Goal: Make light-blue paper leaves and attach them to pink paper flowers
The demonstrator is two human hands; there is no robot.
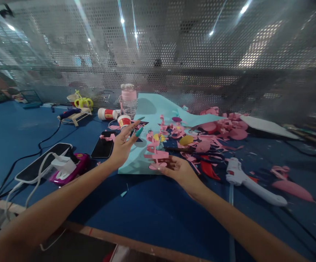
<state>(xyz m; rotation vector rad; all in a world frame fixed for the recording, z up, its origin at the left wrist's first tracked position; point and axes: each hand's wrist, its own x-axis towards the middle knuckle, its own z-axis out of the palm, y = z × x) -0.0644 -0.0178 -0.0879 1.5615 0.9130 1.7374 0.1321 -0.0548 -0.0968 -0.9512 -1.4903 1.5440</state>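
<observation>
My right hand (184,174) grips a pink paper spiral (154,150) low down, by its round base, with the thumb on top. The curled strip stands up in loops over the front edge of a light-blue paper sheet (136,165). My left hand (122,148) is raised left of the spiral and apart from it, fingers stretched out, with long teal nails and nothing visible in them. Behind both hands lie pink paper scraps (176,131) and yellow paper discs (186,140). A black phone (102,148) rests left of my left hand.
To the right lie a white glue gun (252,183), red-handled scissors (209,169) and a pink oval piece (292,190). Cables, a purple power block (83,163) and a power bank (43,163) are on the left. A bottle (128,100) and paper cups (107,114) stand behind.
</observation>
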